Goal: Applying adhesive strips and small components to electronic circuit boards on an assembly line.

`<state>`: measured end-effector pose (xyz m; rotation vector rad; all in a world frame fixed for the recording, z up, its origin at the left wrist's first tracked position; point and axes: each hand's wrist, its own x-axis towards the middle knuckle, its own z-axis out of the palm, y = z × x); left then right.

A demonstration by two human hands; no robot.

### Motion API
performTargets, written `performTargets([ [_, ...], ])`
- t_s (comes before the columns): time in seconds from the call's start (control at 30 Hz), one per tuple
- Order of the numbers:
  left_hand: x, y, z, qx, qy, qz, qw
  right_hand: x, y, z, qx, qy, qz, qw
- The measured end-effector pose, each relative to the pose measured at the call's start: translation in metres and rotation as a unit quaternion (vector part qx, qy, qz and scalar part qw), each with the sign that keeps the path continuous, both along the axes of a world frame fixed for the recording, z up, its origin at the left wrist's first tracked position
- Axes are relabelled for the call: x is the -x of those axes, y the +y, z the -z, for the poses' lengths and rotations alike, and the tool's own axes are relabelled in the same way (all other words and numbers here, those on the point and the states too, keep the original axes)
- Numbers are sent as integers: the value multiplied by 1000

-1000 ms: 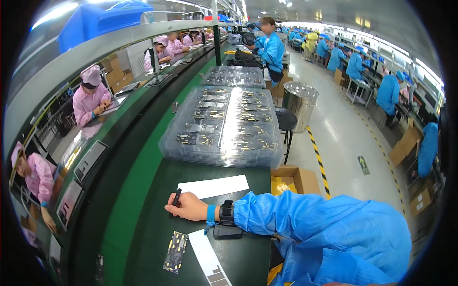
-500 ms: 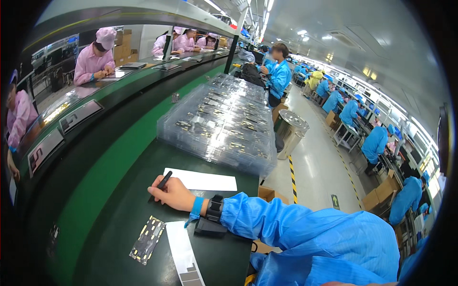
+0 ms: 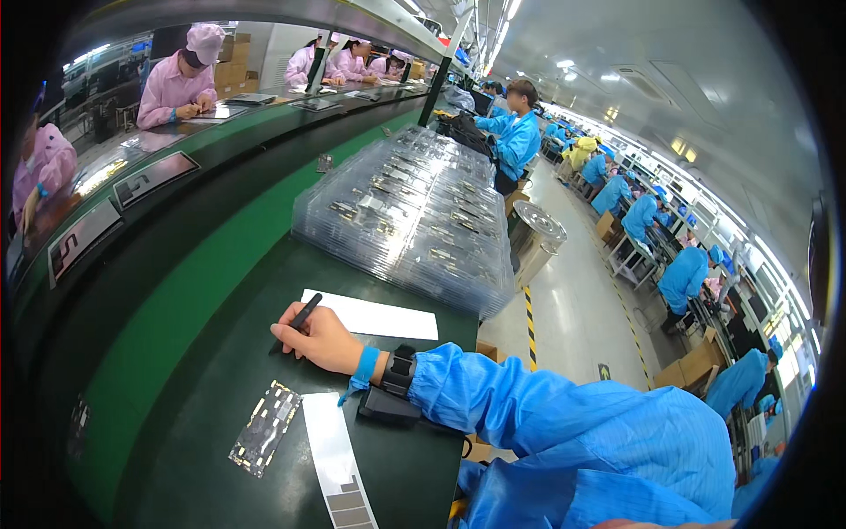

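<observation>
My right hand (image 3: 322,338) is closed around a black pen (image 3: 305,314), its tip pointing down toward the dark green tabletop (image 3: 203,458). The forearm wears a blue sleeve, a blue wrist strap (image 3: 362,368) and a black band with a device. Just beyond the fingers lies a blank white strip of paper (image 3: 374,316). Nearer to me, a second white strip (image 3: 330,445) carries grey blocks at its near end. To its left rests a thin circuit board (image 3: 266,428), dark with gold and silver parts. My left hand is out of the picture.
A tall stack of clear plastic trays (image 3: 401,256) holding circuit boards stands at the back. Left of the table runs a belt (image 3: 167,309), with framed panels (image 3: 84,240) beyond it. People in pink sit across; a person in blue (image 3: 515,132) stands behind the stack. A metal bin (image 3: 538,234) is right.
The view has shifted slightly. My right hand keeps its grip on the pen and stays almost in place. The person behind the trays has lowered their arms toward a black bag.
</observation>
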<state>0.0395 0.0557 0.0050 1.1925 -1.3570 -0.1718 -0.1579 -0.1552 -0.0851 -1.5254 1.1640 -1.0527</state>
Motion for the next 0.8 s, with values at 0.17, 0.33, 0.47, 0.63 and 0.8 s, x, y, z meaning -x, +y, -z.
performTargets([
  [0.17, -4, -2, -10, 21, -8, 11, 1000, 0, 1, -2, 21, -15, 18, 1000],
  [0.33, -13, -3, -28, 43, -46, 20, 998, 0, -2, 6, 31, -17, 7, 999],
  [0.47, -17, -6, -47, 64, -83, 36, 994, 2, 1, 1, 33, -6, 6, 999],
  [0.63, -16, -10, -69, 97, -116, 53, 987, 5, 4, -4, 41, -10, 5, 999],
  [0.8, -13, -16, -84, 136, -126, 69, 980, 3, 4, -1, 53, -11, 9, 998],
])
